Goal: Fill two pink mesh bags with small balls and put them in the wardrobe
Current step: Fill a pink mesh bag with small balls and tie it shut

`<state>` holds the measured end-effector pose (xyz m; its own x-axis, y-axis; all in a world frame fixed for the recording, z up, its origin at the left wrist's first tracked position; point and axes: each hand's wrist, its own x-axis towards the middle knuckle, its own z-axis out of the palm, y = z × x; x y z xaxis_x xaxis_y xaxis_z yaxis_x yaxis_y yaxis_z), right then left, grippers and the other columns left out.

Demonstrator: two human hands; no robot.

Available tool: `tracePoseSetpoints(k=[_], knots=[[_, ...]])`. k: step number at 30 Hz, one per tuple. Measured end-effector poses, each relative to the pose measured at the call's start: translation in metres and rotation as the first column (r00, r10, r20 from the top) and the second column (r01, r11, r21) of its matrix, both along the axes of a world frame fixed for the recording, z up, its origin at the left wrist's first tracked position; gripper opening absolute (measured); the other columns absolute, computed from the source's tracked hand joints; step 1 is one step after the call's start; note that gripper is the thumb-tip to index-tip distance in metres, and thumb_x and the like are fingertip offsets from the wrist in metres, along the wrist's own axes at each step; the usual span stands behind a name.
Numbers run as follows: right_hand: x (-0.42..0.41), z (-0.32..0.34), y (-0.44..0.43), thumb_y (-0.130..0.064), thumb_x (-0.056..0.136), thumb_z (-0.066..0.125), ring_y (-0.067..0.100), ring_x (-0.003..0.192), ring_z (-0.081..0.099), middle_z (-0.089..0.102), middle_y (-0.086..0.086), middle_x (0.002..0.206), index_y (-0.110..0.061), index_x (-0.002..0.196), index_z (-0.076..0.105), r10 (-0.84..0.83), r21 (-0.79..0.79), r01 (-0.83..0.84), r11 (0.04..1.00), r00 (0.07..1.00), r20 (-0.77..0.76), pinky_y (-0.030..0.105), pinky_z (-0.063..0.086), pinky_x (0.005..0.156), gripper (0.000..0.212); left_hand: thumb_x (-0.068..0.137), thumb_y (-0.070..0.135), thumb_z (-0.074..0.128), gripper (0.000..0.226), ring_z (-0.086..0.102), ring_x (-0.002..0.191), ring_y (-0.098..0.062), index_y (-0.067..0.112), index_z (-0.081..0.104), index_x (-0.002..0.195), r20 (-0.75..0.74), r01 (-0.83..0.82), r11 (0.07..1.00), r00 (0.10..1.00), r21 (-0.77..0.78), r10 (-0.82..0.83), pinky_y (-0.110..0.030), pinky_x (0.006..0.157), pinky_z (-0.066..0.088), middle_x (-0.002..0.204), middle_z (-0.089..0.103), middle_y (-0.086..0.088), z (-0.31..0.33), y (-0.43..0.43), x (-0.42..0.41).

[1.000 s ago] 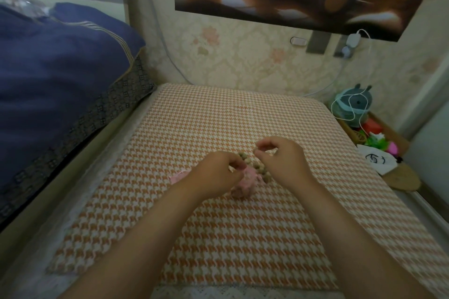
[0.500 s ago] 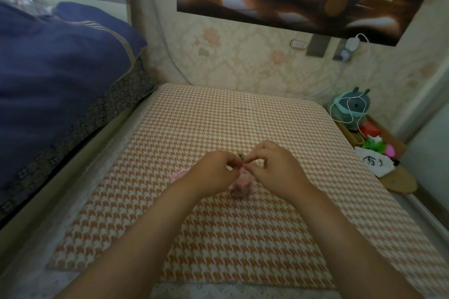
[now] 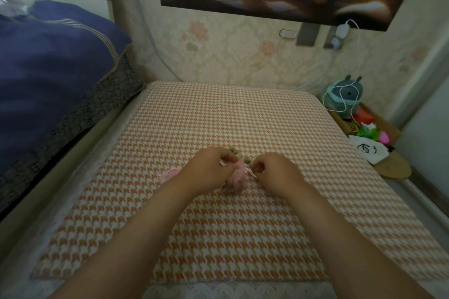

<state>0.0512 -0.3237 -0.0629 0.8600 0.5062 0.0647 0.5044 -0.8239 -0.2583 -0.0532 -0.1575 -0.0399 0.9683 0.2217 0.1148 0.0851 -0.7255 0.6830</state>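
Note:
A pink mesh bag [image 3: 237, 178] bulging with small balls lies on the orange houndstooth cushion [image 3: 218, 226] between my hands. My left hand [image 3: 209, 170] pinches the bag's drawstring on its left side. My right hand [image 3: 274, 172] pinches the pink string on the right, and the string runs taut between the two hands. A few loose brown balls [image 3: 239, 154] lie just beyond the bag. A second pink mesh bag [image 3: 168, 173] lies flat on the cushion, partly hidden behind my left wrist.
A dark blue quilt [image 3: 48, 75] is piled on the left. At the right stands a wooden box [image 3: 371, 126] with a grey plush toy, a white cable and colourful items; a white pouch with a drawn face [image 3: 368, 152] lies beside it. A wallpapered wall closes the back.
My hands came together over the bag half a second ago and have since moved apart sideways, drawing the pink string out between them. The bag stays in place.

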Motion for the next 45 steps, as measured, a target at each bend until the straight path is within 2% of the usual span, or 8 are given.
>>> tracePoseSetpoints(k=[5,10,16,18,27,32,39,45], knots=[[0.003,-0.004,0.004,-0.029,0.090,0.063,0.016,0.089,0.066,0.070,-0.011,0.097,-0.035,0.094,0.075,-0.081,-0.024,0.082,0.996,0.996,0.033,0.026,0.039,0.066,0.013,0.092,0.026,0.061,0.023,0.061,0.085,-0.005,0.023,0.071,0.113,0.010,-0.004,1.000,1.000,-0.018,0.004,-0.019,0.077,0.047,0.115,0.068,0.010,0.001,0.000,-0.001],[0.004,0.001,0.003,-0.033,0.088,0.065,0.019,0.082,0.067,0.073,-0.006,0.089,-0.028,0.088,0.077,-0.087,-0.059,0.088,0.994,0.996,0.025,0.026,0.044,0.064,0.013,0.092,0.024,0.061,0.022,0.065,0.081,-0.004,0.024,0.071,0.112,0.011,-0.005,1.000,1.000,-0.026,0.006,-0.007,0.062,0.044,0.109,0.069,0.012,-0.002,0.001,0.000],[-0.010,0.041,0.008,-0.035,0.085,0.073,0.000,0.078,0.067,0.071,-0.018,0.085,-0.035,0.087,0.073,0.087,0.421,-0.052,0.906,0.994,-0.065,0.026,0.056,0.074,0.002,0.093,0.026,0.059,0.023,0.063,0.077,-0.001,0.025,0.070,0.113,0.007,-0.005,0.999,1.000,-0.048,0.006,-0.013,0.060,0.044,0.107,0.069,0.013,-0.004,0.002,0.000],[-0.018,0.046,0.011,-0.038,0.082,0.076,-0.005,0.073,0.065,0.071,-0.020,0.081,-0.035,0.083,0.073,0.172,0.455,-0.121,0.882,0.982,-0.072,0.021,0.053,0.071,0.004,0.093,0.027,0.058,0.021,0.063,0.070,-0.002,0.027,0.070,0.110,0.012,-0.002,0.999,1.000,-0.053,0.003,-0.016,0.059,0.046,0.103,0.071,0.011,-0.005,0.003,0.001],[-0.028,0.040,0.014,-0.043,0.087,0.070,0.001,0.089,0.056,0.057,-0.018,0.096,-0.036,0.093,0.076,0.233,0.283,-0.246,0.927,0.969,0.079,0.027,0.047,0.078,0.011,0.091,0.023,0.058,0.023,0.059,0.065,0.006,0.025,0.071,0.110,0.048,0.050,0.998,0.998,-0.042,-0.048,-0.010,0.060,0.041,0.105,0.072,0.008,-0.008,0.004,0.001],[-0.028,0.038,0.012,-0.049,0.092,0.058,0.009,0.091,0.065,0.072,-0.015,0.099,-0.037,0.099,0.075,0.196,0.139,-0.196,0.971,0.980,0.013,0.035,0.054,0.080,0.022,0.091,0.018,0.062,0.020,0.053,0.070,0.013,0.021,0.072,0.108,0.120,0.029,1.000,0.992,-0.010,-0.028,0.001,0.065,0.037,0.104,0.070,0.008,-0.003,0.016,0.005],[-0.022,0.037,0.012,-0.043,0.091,0.056,0.017,0.070,0.070,0.075,-0.002,0.076,-0.031,0.084,0.079,0.154,0.185,-0.148,0.971,0.988,-0.018,0.044,0.060,0.067,0.027,0.093,0.016,0.058,0.024,0.059,0.091,-0.010,0.020,0.070,0.113,0.135,-0.117,0.992,0.985,0.047,0.110,-0.025,0.086,0.048,0.114,0.068,0.004,-0.012,0.035,0.026],[-0.015,0.033,0.009,-0.043,0.091,0.059,0.008,0.071,0.068,0.075,-0.011,0.079,-0.034,0.093,0.080,0.158,0.234,-0.145,0.961,0.987,-0.034,0.042,0.060,0.071,0.023,0.092,0.017,0.060,0.025,0.060,0.094,-0.019,0.027,0.070,0.113,0.094,-0.059,0.980,0.995,0.191,0.042,-0.037,0.083,0.053,0.103,0.053,0.003,-0.038,0.036,0.047]])
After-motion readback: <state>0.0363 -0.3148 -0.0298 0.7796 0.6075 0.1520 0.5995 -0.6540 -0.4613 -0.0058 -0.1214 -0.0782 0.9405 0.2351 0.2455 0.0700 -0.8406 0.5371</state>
